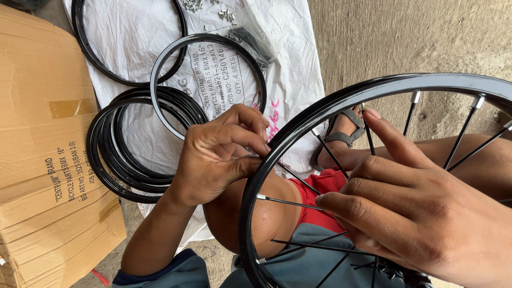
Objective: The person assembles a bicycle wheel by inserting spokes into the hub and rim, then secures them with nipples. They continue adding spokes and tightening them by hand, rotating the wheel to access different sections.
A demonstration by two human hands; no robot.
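Note:
A black bicycle wheel rim (298,128) with thin black spokes (290,202) stands upright over my lap on the right. My left hand (216,157) sits at the rim's outer left edge, fingers pinched together on a small part against the rim. My right hand (421,208) reaches inside the wheel, its fingers spread among the spokes and touching them. Silver nipples (479,101) show where the spokes meet the rim at the top right.
A stack of bare black rims (109,160) lies on a white printed sack (288,64), with two more loose rims (160,58) behind. Flattened cardboard boxes (37,133) lie at left. Small metal parts (226,15) and a bundle of spokes (250,40) lie at the top. My sandalled foot (344,130) rests on the concrete floor.

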